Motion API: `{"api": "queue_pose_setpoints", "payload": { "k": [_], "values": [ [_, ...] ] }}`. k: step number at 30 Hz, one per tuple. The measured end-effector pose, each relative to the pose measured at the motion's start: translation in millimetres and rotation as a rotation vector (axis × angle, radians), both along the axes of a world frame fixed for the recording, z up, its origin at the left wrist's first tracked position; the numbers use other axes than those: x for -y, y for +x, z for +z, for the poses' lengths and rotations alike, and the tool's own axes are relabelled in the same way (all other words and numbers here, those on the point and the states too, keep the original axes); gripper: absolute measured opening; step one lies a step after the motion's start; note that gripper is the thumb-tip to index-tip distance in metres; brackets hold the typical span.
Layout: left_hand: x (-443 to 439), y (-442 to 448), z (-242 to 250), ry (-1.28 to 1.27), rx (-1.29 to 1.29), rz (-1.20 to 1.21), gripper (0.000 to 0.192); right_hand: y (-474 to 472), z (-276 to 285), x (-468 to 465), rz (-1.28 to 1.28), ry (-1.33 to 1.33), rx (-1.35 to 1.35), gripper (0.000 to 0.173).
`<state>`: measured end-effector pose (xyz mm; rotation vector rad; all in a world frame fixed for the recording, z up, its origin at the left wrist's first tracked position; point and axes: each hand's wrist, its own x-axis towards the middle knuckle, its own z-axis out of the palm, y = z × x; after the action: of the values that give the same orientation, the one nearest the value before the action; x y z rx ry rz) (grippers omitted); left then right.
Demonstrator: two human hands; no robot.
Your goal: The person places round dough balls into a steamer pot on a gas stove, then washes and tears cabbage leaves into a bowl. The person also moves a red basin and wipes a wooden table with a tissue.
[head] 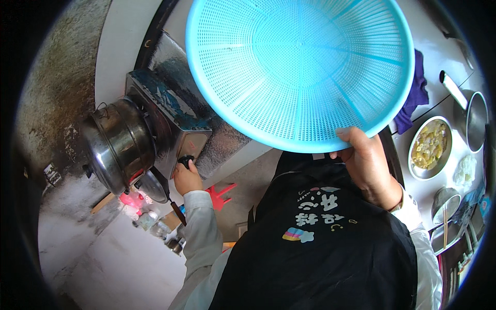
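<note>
A light blue plastic colander (302, 69) fills the top middle of the view, its inside facing me, with nothing in it. My right hand (364, 162) grips its near rim, the thumb on the inner edge. On the left, my left hand (188, 178) has its fingers around the black knob (186, 161) on the front panel of a gas stove (170, 124). A lidded stainless steel pot (120, 139) stands on the stove. Whether a flame burns under it cannot be seen.
A pan with a dark handle (155, 186) is beside the pot. Along the right lie a purple cloth (416, 93), a steel bowl of chopped food (431, 149), a saucepan (476, 122), a plastic bag (465, 170), and a bowl with chopsticks (446, 205). A red plastic object (219, 196) is below.
</note>
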<state>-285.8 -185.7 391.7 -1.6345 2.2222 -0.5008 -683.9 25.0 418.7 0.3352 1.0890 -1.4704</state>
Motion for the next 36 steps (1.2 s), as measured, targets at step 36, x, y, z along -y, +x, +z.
{"api": "queue_pose_setpoints", "payload": {
  "k": [36],
  "values": [
    [-208,105,164,0.049,-2.325,0.556,0.041,262,117,53,1.006,-0.859,-0.413,0.058]
  ]
}}
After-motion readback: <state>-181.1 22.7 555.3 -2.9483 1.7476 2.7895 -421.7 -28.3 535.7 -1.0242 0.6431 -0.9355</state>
